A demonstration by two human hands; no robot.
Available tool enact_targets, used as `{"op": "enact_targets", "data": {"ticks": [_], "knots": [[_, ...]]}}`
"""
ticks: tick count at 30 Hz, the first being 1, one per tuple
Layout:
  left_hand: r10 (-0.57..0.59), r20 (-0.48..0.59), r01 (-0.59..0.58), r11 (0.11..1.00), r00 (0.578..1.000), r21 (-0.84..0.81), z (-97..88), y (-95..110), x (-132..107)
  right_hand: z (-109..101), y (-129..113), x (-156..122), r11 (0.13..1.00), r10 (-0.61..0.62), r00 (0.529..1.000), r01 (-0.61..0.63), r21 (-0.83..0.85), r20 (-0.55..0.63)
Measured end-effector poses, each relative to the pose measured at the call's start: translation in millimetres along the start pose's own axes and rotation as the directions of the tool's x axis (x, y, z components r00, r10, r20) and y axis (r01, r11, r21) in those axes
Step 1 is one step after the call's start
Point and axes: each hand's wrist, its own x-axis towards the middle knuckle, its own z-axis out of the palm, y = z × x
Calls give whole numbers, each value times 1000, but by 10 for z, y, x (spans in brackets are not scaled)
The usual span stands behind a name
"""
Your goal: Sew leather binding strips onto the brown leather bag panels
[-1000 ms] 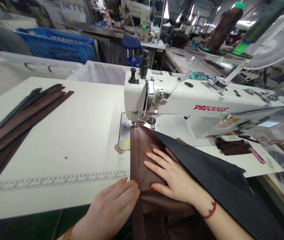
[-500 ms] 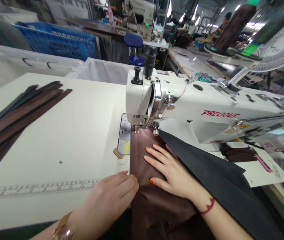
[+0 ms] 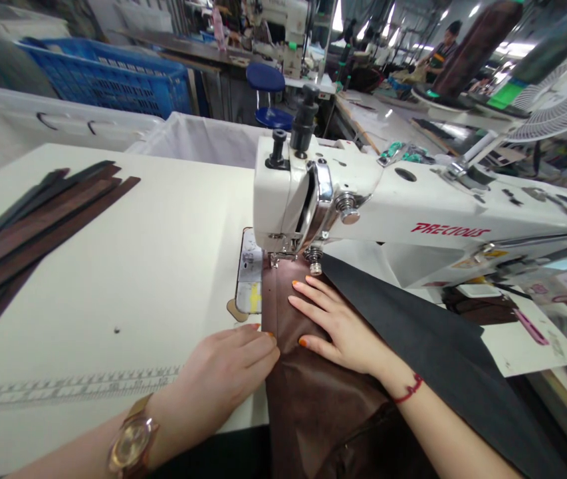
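Note:
Brown leather-like fabric (image 3: 323, 399) runs under the presser foot (image 3: 276, 261) of a white sewing machine (image 3: 363, 193). At its left edge, my left hand (image 3: 236, 366) pinches the fabric with curled fingers, a gold watch on the wrist. Flat on top lies my right hand (image 3: 336, 326), fingers spread just in front of the presser foot. Part of the fabric is folded over, showing a black underside (image 3: 413, 326) to the right of my right hand. The needle's tip cannot be made out.
Several brown and black strips (image 3: 38, 233) lie on the white table (image 3: 178, 253) at left. A ruler scale (image 3: 113, 387) crosses its front. Behind stand white-lined bins (image 3: 198, 136) and a blue crate (image 3: 108, 76). Pink thread snips (image 3: 530, 326) lie at right. A person (image 3: 445, 53) is farther back.
My left hand has shifted slightly forward along the fabric edge. The fabric has advanced a little toward the presser foot, with my right hand still flat on it. The view has tilted slightly.

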Motion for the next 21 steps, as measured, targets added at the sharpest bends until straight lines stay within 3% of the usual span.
{"op": "enact_targets", "data": {"ticks": [11, 21], "knots": [[-26, 67, 22, 998, 997, 56, -1, -257, 81, -70, 156, 217, 998, 0, 1000, 1, -66, 15], [31, 17, -33, 995, 999, 97, 79, -521, 181, -153, 284, 420, 982, -4, 1000, 6, -189, 12]]}}
